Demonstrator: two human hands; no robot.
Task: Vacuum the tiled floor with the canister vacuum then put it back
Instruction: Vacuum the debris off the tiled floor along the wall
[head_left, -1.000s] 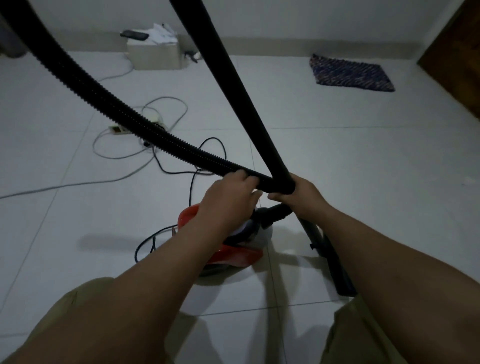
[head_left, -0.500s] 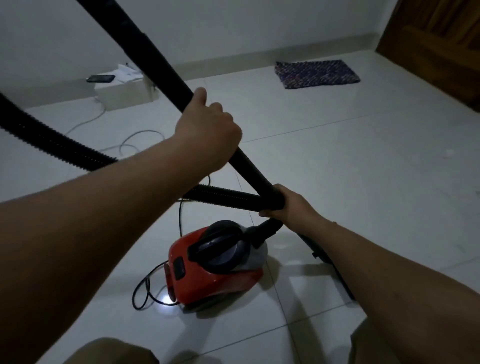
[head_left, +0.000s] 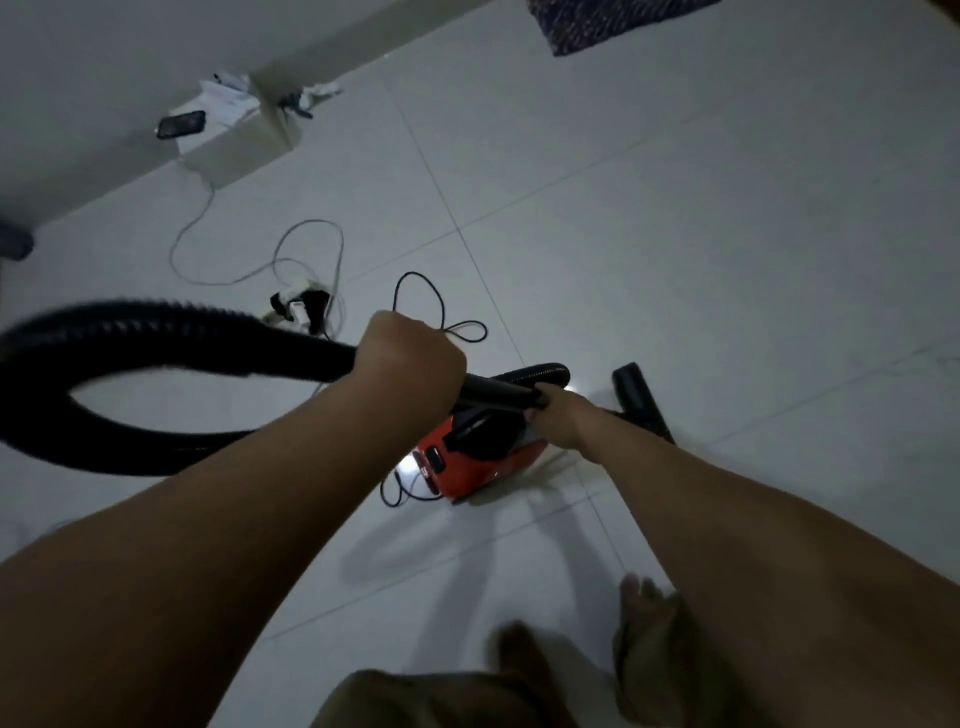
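A red canister vacuum (head_left: 470, 465) sits on the white tiled floor (head_left: 675, 218) just beyond my hands. Its black ribbed hose (head_left: 171, 332) loops out to the left and back. My left hand (head_left: 410, 358) is closed around the hose where it meets the rigid black tube (head_left: 496, 395). My right hand (head_left: 563, 418) grips the tube's other end, right above the canister. The black floor nozzle (head_left: 641, 400) lies on the tiles to the right of the canister. The vacuum's black power cord (head_left: 421, 306) curls on the floor behind it.
A power strip with plugs (head_left: 304, 306) and a grey cable (head_left: 260, 249) lie on the floor at the back left. A cardboard box (head_left: 244, 137) with a phone (head_left: 181, 124) on it stands by the wall. A dark mat (head_left: 613, 21) lies at the top right. My bare feet (head_left: 644, 608) are below.
The tube has come down from a steep slant to nearly level over the canister. My left hand slid down it to the hose joint. The view tilted and the hose swung left.
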